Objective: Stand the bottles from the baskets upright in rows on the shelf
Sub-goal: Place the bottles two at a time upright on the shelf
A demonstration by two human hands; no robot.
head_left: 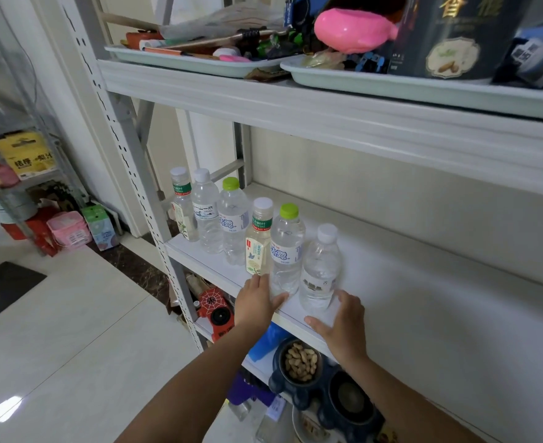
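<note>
Six bottles (233, 225) stand upright in two rows on the white shelf (423, 298). The left hand (255, 303), fingers straight, touches the front tea bottle (259, 244) at its base. The right hand (343, 327), fingers relaxed and holding nothing, lies just beside the white-capped water bottle (319, 270).

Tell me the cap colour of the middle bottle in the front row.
Lime green; the cap shows best in the head view.
</note>
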